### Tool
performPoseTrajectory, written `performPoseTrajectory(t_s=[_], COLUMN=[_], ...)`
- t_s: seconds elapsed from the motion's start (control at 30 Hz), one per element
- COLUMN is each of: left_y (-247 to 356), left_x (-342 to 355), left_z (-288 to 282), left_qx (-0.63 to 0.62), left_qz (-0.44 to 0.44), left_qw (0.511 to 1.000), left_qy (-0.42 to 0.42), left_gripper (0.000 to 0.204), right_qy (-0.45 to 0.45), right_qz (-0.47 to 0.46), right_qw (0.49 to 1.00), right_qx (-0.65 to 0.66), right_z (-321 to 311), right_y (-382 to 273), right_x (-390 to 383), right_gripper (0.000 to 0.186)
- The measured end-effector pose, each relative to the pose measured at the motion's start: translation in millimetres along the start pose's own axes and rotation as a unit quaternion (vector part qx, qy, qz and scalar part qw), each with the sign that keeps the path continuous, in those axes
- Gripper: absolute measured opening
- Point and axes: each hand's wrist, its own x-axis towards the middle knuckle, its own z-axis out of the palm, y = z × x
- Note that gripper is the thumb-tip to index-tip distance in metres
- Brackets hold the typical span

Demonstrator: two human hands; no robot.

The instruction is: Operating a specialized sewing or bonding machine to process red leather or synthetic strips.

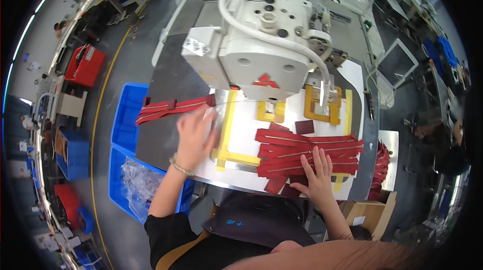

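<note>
My left hand (195, 134), blurred by motion, is just in front of a small bundle of red zippers (173, 106) at the left of the sewing machine table. Its fingers look stretched apart with nothing in them. My right hand (320, 179) lies with fingers spread on a wider row of red zippers (302, 152) at the front right. Small dark red patches (304, 127) lie behind and under that row. The white sewing machine head (266, 64) stands over the table, with yellow-edged clamp frames (322, 111) beneath it. A thin thread runs from the left bundle toward the machine.
Blue bins (128, 124) stand left of the table, one holding clear plastic. Yellow tape (229, 124) marks the white work plate. More red zippers (381, 167) hang by the right edge, above a cardboard box (370, 214). A monitor (397, 66) is at the right.
</note>
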Motion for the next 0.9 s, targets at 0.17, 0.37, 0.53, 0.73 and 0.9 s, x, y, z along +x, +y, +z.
performPoseTrajectory(t_s=[0.17, 0.37, 0.53, 0.73, 0.9], left_y=[89, 127, 125, 112, 110], left_x=[-28, -46, -40, -32, -30], left_z=[28, 47, 47, 37, 33], left_qx=[-0.208, -0.223, -0.138, -0.122, -0.118], left_qz=[0.175, 0.247, 0.276, 0.275, 0.289], left_qw=[0.956, 0.932, 0.945, 0.941, 0.935], left_qy=[-0.11, -0.141, -0.106, -0.158, -0.165], left_gripper=[0.044, 0.039, 0.043, 0.046, 0.047], right_qy=[0.06, 0.218, 0.231, 0.187, 0.184], right_qz=[0.032, 0.036, 0.043, -0.074, -0.054], right_qw=[0.998, 0.973, 0.968, 0.979, 0.981], right_qx=[0.017, 0.065, 0.087, 0.039, 0.012], right_z=[3, -5, 10, 20, 20], right_y=[1, 0, 0, -24, -26], right_x=[-7, -29, -63, -71, -64], right_gripper=[0.074, 0.04, 0.027, 0.03, 0.037])
